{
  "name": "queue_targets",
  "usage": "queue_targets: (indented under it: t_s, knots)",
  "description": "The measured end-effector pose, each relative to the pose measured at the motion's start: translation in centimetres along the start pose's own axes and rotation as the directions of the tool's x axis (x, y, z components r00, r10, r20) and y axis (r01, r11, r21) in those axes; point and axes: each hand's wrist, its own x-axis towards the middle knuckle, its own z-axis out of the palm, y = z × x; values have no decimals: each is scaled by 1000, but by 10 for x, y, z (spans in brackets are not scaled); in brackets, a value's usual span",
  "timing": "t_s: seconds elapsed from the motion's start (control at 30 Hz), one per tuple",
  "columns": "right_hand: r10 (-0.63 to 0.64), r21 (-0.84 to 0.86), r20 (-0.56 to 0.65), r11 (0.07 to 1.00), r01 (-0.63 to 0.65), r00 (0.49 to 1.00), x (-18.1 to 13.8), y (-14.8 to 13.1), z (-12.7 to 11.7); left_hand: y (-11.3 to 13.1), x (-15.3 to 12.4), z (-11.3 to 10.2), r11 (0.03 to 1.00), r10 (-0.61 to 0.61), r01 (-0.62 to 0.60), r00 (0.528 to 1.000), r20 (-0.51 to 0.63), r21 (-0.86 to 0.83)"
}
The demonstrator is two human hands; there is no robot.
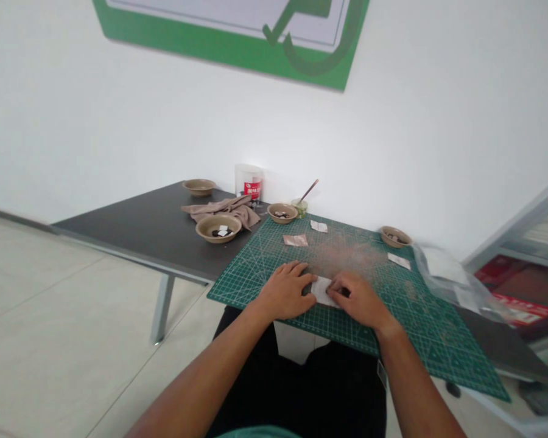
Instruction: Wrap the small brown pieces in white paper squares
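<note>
A small white rectangular piece [321,291], which looks like paper or cloth, lies on the green cutting mat [251,274] near its front edge. My left hand [287,291] rests flat with fingers spread, its thumb and fingertips at the piece's left edge. On the right side of the same piece, my right hand [357,298] has its fingers curled together and pressed down. Whatever those fingers hold, if anything, is hidden. Farther back on the mat lie a brownish square [295,240], a white square [319,226] and another pale piece [399,261].
Reddish-brown dust [347,254] covers the mat's middle. To the left are a bowl with black and white bits [205,234], a brown cloth [214,208] and a clear tub [249,173]. A small bowl [278,217], a stick in a glass jar [300,208] and a plastic bag [456,280] stand around.
</note>
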Motion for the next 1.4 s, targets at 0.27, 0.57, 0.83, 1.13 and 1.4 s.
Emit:
queue_targets:
  t_s: [0.27,0.57,0.83,1.13,1.4]
  knots:
    - [38,-70,-94,997,-45,995,2,3,1,0,2,2,1000,5,-5,1000,-17,16]
    - [11,-32,-23,999,-11,1000,1,0,2,1,5,2,1000,-4,4,1000,-4,21]
    - [51,-52,-73,997,-54,996,4,7,4,1,5,3,1000,-4,4,1000,-14,13]
    - [89,-10,-58,996,-89,994,5,7,4,1,6,2,1000,-15,15,1000,-1,8]
    - [73,31,-48,997,-71,996,3,6,2,2,5,1,1000,-6,6,1000,-14,8]
